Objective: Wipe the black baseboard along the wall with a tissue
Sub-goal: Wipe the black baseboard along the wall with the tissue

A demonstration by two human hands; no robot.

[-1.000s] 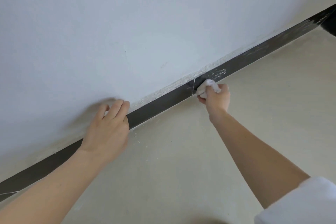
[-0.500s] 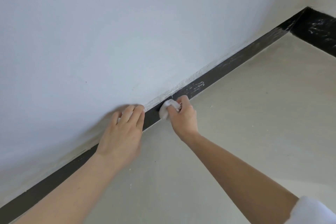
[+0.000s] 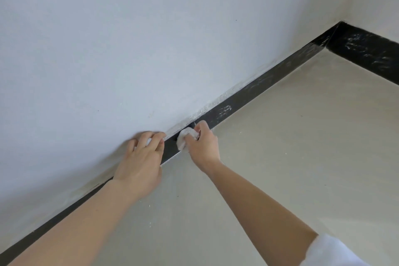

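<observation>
- Right grip [image 3: 203, 147] is curled tight round the wadded white tissue [image 3: 185, 137] and presses it against the face of the black baseboard [image 3: 244, 98] at mid-frame.
- Left grip [image 3: 142, 162] holds nothing. Its fingers lie loose and flat on the white wall [image 3: 129, 49] just above the strip, beside the tissue, bracing me.
- I judge I am mid-wipe, with a good deal left to do.
- Next I would need to slide the wad toward the upper right with firm pressure, over the white smears [image 3: 225, 110] just beyond my knuckles.
- Baseboard runs from lower left to the corner at upper right, where the wall meets the floor [image 3: 302, 157]. It is glossy black, with chalky streaks thicker toward the corner, and looks cleaner at lower left.
</observation>
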